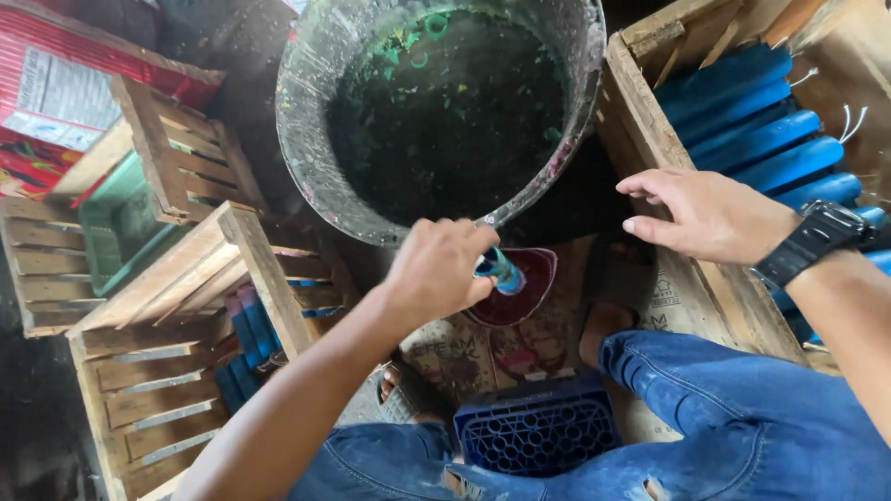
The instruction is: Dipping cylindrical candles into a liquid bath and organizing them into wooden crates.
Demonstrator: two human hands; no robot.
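Blue candle (499, 270) gripped in our closed left hand (434, 269), just below the rim of the dark vat (316, 176), our right hand (707, 215) open, fingers spread over the wooden crate (650, 139) of blue candles (756, 139).

dark grimy floor (232, 37), weathered wooden crates (176, 297) on both sides, dim daylight

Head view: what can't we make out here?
- Blue-green object in the left hand: mostly wrapped by the fingers, so its kind is unclear.
- Drum contents: dark and murky; depth unreadable.
- Blue candles in the right crate: count cut off by the frame edge and the right hand.
- Left crate contents: hidden behind slats.
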